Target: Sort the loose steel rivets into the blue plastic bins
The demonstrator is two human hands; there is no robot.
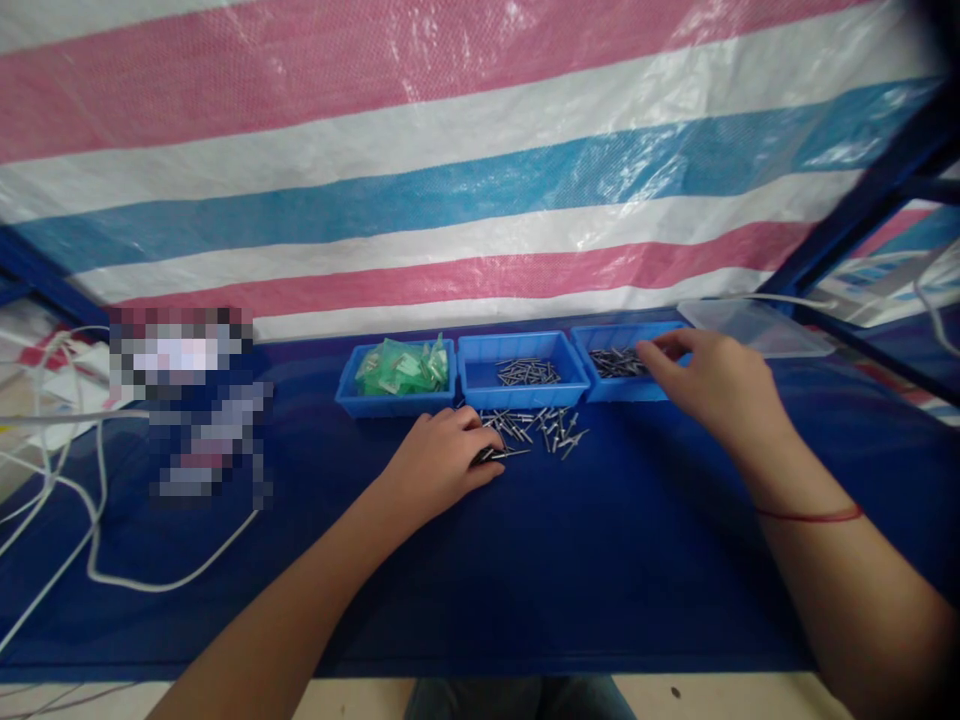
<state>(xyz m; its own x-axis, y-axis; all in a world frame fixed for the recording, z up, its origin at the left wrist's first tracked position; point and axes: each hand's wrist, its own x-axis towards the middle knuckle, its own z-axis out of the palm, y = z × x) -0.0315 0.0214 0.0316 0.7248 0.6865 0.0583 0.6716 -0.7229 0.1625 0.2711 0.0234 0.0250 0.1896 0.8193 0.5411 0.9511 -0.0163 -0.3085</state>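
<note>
My left hand (442, 462) rests knuckles-up on the blue table (570, 580), its fingers closed around a small bunch of metal rivets whose tips stick out to the right. A loose pile of rivets (536, 427) lies just beyond it. My right hand (712, 385) reaches over the right blue bin (600, 390), fingertips at the rivets (616, 362) inside; whether it holds any is hidden. The middle blue bin (523, 390) holds several rivets. The left blue bin (394, 402) is full of small green bags (405, 367).
A clear plastic lid (757, 327) lies at the back right. White cables (97, 520) loop across the table's left side beside a blurred-out patch. A striped tarp (450, 150) hangs behind the bins. A blue frame post (862, 205) slants at the right.
</note>
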